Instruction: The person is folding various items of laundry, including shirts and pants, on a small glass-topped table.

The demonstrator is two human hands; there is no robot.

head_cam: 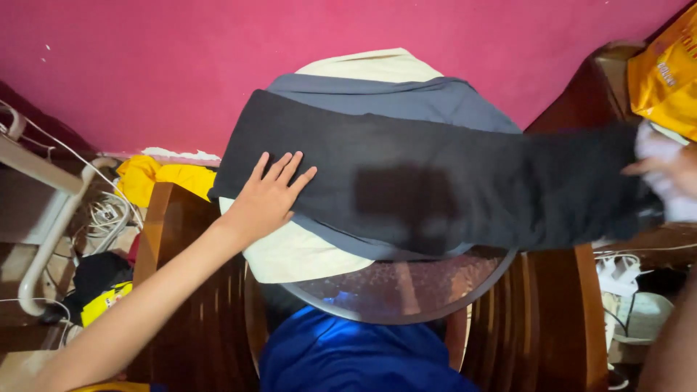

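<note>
Here my left hand [267, 194] lies flat, fingers spread, on the near end of the dark garment [435, 185], which stretches across the folded grey [435, 101] and cream cloths [290, 254] on the round glass table [406, 294]. My right hand [664, 174] (blurred at the frame edge) seems to pinch the garment's far end; I cannot tell how firmly.

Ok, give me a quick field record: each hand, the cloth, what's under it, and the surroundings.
left hand: flat, fingers spread, pressing the black cloth
right hand: blurred, at the cloth's right end; grip unclear
black cloth: stretched across the round table
under it: grey cloth over a cream cloth
left of table: yellow cloth, white cables
behind: pink wall
</note>
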